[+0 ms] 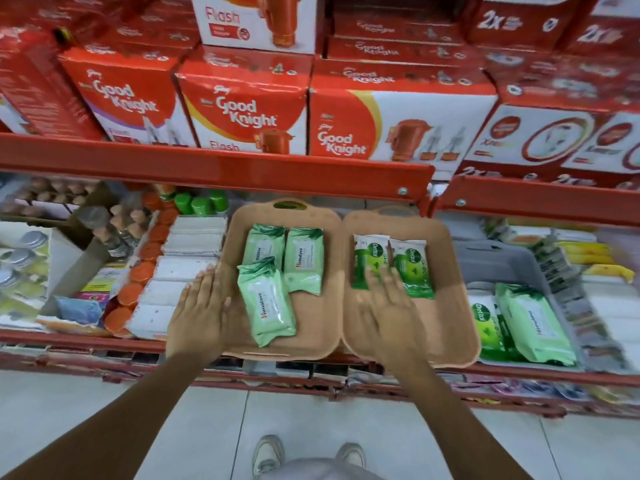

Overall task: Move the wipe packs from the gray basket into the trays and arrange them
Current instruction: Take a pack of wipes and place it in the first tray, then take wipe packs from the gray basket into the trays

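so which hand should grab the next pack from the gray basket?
Right. The right hand lies open over the right tan tray, next to the gray plastic basket holding a pale green Himalaya pack. The left hand is at the left tray's far edge.

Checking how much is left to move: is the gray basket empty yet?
Not empty. The gray basket still holds at least two wipe packs: a Dettol pack and a pale green pack beside it.

free: right tray [446, 306] front half | blocked: left tray [311, 327] (three packs) | overhead: shelf beam [214, 171]
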